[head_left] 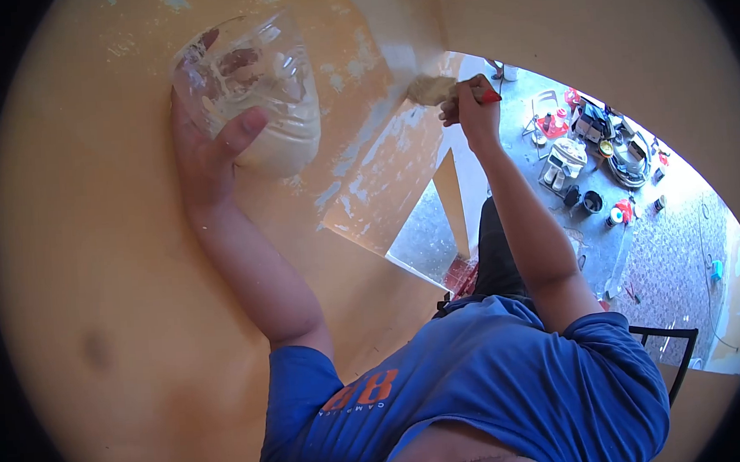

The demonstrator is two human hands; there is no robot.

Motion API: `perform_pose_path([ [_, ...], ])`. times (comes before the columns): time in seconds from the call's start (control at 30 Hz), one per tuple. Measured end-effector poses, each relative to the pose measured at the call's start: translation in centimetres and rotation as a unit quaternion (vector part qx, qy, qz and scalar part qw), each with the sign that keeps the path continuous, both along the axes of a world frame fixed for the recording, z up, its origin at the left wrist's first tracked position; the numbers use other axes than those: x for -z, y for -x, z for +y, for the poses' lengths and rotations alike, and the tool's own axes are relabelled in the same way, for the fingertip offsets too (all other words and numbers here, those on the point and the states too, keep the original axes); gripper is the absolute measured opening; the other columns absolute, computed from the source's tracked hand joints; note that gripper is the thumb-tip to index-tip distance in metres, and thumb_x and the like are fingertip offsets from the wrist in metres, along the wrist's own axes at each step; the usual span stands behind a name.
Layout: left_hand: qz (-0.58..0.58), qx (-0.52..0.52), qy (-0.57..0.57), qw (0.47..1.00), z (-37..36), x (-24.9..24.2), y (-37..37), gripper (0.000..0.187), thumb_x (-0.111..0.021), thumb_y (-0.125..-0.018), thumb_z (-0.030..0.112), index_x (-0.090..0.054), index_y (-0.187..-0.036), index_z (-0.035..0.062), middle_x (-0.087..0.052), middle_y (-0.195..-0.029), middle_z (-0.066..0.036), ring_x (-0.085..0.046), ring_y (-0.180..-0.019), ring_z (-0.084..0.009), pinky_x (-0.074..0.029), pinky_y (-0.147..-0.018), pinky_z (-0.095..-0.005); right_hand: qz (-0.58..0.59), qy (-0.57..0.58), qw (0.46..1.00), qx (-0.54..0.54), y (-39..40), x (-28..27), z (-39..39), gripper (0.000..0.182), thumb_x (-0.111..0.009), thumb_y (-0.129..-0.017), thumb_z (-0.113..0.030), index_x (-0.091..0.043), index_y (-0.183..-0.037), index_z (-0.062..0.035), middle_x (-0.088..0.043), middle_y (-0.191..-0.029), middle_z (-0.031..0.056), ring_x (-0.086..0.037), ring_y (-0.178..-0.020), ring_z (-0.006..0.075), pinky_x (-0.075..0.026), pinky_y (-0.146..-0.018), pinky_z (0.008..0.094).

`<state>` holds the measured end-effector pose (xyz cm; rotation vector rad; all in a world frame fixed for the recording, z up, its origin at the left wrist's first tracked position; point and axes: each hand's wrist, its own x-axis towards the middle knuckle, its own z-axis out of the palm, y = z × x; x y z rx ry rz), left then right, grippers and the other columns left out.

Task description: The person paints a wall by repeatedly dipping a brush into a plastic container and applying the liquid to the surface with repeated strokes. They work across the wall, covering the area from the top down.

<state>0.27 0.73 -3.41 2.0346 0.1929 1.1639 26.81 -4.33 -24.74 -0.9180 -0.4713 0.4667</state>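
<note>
My left hand point(215, 155) is wrapped around a clear plastic container point(288, 101), with the thumb across its near side and fingers showing through the far side. Whitish smears coat the inside of the container, and pale material sits at one end. My right hand point(477, 112) grips a paintbrush point(431, 89) whose red handle end pokes out of the fist. Its pale bristles lie against the corner of the orange-yellow wall point(366, 147), where white patches and streaks show.
Far below, the floor point(545, 213) holds a black bucket point(592, 202), a coiled hose point(630, 163), a red chair point(551, 121) and several tools and containers. A black metal rail point(686, 357) stands at my right side. A slanted ceiling-like surface point(593, 18) spans the upper right.
</note>
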Motion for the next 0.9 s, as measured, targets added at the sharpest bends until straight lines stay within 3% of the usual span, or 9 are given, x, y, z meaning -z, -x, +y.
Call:
perform_pose_path([
  [0.1,0.001,0.003,-0.006,1.000,0.4,0.2,0.2,0.094,-0.082,-0.061,0.029,-0.034,-0.136,-0.0015,-0.052,-0.120,-0.016,-0.053,-0.111,-0.0256,-0.043,-0.096,-0.0361,0.009,0.031,0.999,0.012,-0.9,0.9,-1.0,0.010,-0.052,-0.088,-0.012,-0.047,-0.089,-0.0032,-0.061,-0.064,0.0113,-0.060,-0.046,0.0180,-0.050,-0.039,0.0285],
  [0.37,-0.002,0.006,0.002,1.000,0.7,0.5,0.5,0.094,-0.082,-0.061,0.029,-0.034,-0.136,-0.0017,-0.053,-0.120,-0.016,-0.053,-0.111,-0.0249,-0.042,-0.096,-0.0363,-0.076,0.069,0.994,0.025,0.7,-4.4,2.5,0.012,-0.052,-0.087,-0.012,-0.049,-0.089,-0.0010,-0.061,-0.064,0.0120,-0.061,-0.046,0.0198,-0.053,-0.040,0.0301],
  [0.47,-0.002,0.003,0.003,1.000,0.7,0.4,0.4,0.093,-0.082,-0.061,0.029,-0.035,-0.136,-0.0015,-0.053,-0.120,-0.016,-0.053,-0.111,-0.0248,-0.042,-0.095,-0.0357,0.008,-0.072,0.997,0.022,0.3,-7.1,1.7,0.011,-0.053,-0.086,-0.012,-0.050,-0.087,-0.0017,-0.060,-0.062,0.0122,-0.061,-0.045,0.0194,-0.052,-0.039,0.0290],
  [0.57,0.004,0.001,0.008,1.000,0.4,0.5,0.5,0.092,-0.081,-0.061,0.029,-0.036,-0.135,-0.0015,-0.053,-0.119,-0.016,-0.053,-0.110,-0.0246,-0.042,-0.095,-0.0350,0.004,-0.077,0.997,0.023,-0.1,-7.2,0.0,0.011,-0.052,-0.084,-0.010,-0.049,-0.084,0.0006,-0.058,-0.060,0.0127,-0.059,-0.044,0.0198,-0.050,-0.038,0.0287],
  [0.67,-0.002,0.003,0.012,1.000,0.2,0.3,0.3,0.093,-0.082,-0.060,0.029,-0.036,-0.135,-0.0015,-0.054,-0.118,-0.016,-0.054,-0.109,-0.0241,-0.042,-0.095,-0.0346,-0.060,0.052,0.995,0.060,0.1,-4.4,0.1,0.011,-0.053,-0.084,-0.011,-0.050,-0.084,0.0002,-0.059,-0.058,0.0110,-0.058,-0.042,0.0176,-0.047,-0.037,0.0283],
  [0.8,0.008,-0.001,0.001,1.000,0.4,0.2,0.4,0.094,-0.082,-0.059,0.029,-0.036,-0.135,-0.0015,-0.055,-0.117,-0.016,-0.054,-0.109,-0.0242,-0.042,-0.095,-0.0347,-0.077,0.069,0.993,0.049,1.4,-4.4,2.4,0.013,-0.054,-0.084,-0.012,-0.050,-0.083,-0.0001,-0.059,-0.058,0.0120,-0.058,-0.042,0.0177,-0.047,-0.037,0.0288],
  [0.9,0.001,-0.004,-0.002,1.000,0.3,0.3,0.4,0.095,-0.082,-0.058,0.029,-0.036,-0.135,-0.0013,-0.055,-0.117,-0.016,-0.053,-0.109,-0.0247,-0.042,-0.095,-0.0350,-0.052,-0.065,0.996,0.045,0.3,-8.5,2.6,0.013,-0.053,-0.085,-0.010,-0.049,-0.087,0.0016,-0.058,-0.058,0.0125,-0.058,-0.042,0.0193,-0.049,-0.038,0.0295],
])
